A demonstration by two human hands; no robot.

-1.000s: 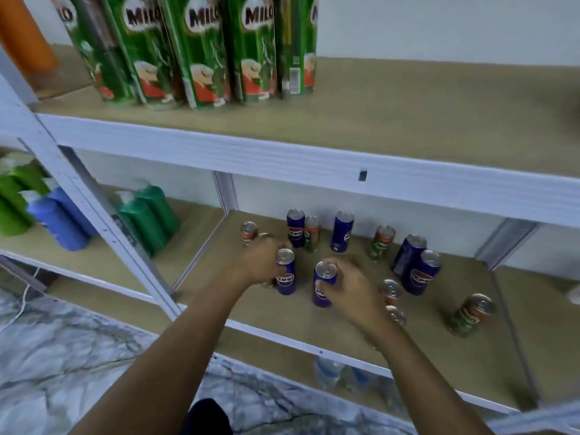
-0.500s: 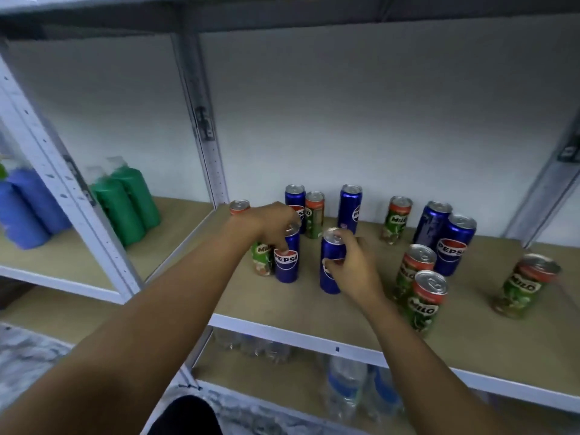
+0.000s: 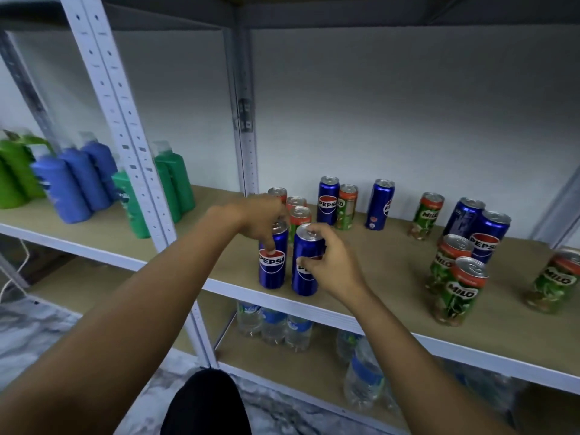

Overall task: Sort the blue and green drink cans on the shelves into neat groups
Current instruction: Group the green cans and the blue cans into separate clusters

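Fingers of the left hand (image 3: 262, 219) and right hand (image 3: 329, 262) each grasp a slim, glossy blue can (image 3: 272, 262); both cans now sit nearer the shelf (image 3: 361, 318) edge.

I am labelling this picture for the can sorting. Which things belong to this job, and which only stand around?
Part of the job:
- left hand and right hand, each holding a blue Pepsi can
- other blue cans
- green Milo cans

Only standing around:
- blue and green bottles
- water bottles on the shelf below
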